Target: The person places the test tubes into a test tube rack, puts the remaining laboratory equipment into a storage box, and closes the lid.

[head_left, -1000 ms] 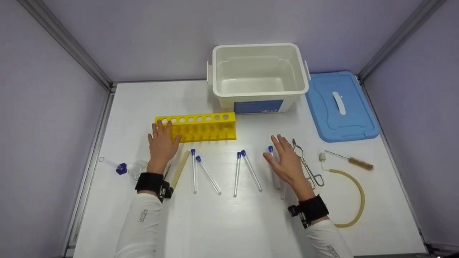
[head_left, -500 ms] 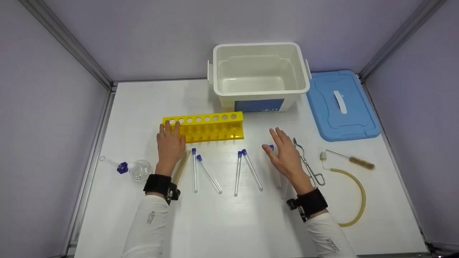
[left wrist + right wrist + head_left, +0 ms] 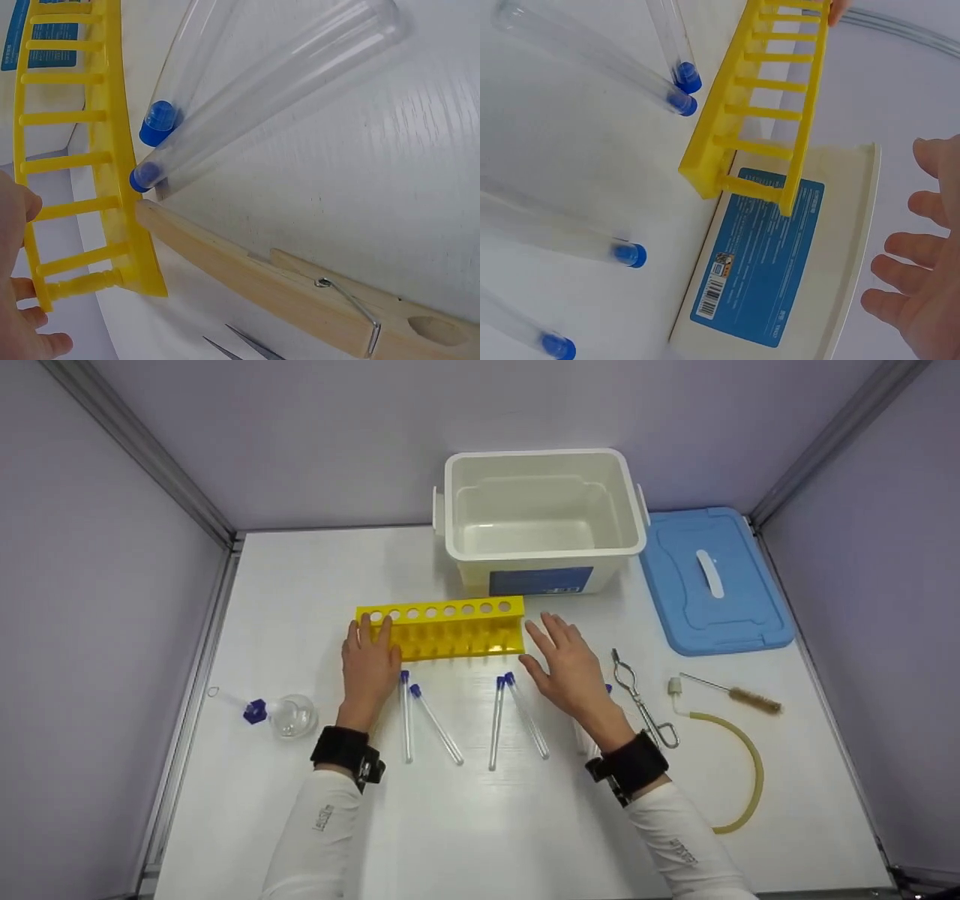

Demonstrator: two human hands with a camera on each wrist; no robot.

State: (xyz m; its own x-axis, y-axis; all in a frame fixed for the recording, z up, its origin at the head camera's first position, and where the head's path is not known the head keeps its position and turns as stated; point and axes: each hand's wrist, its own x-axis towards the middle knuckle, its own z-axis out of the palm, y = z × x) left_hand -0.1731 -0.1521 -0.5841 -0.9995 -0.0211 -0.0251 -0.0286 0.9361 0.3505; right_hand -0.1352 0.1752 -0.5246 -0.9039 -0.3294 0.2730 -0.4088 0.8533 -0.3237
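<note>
My left hand (image 3: 371,667) touches the left end of the yellow test tube rack (image 3: 465,639), its fingers extended over the holed top. The rack stands upright and holds no tubes. Just off its right end is my right hand (image 3: 566,666), fingers spread, apart from it in the right wrist view. In front lie capped test tubes (image 3: 407,724) in pairs; the right hand and wrist partly cover the rightmost pair. A wooden test tube clamp (image 3: 247,277) and pointed metal tips (image 3: 255,343) show in the left wrist view, hidden under the left arm in the head view.
Behind the rack stands an open white bin (image 3: 472,576), with its blue lid (image 3: 720,626) at right. Crucible tongs (image 3: 641,709), a tube brush (image 3: 754,701) and rubber tubing (image 3: 759,772) lie on the right. A round glass piece (image 3: 294,716) with a blue collar (image 3: 256,712) lies left.
The rack has slid right along the table together with my left hand. My right hand has moved left and forward towards the rack's right end.
</note>
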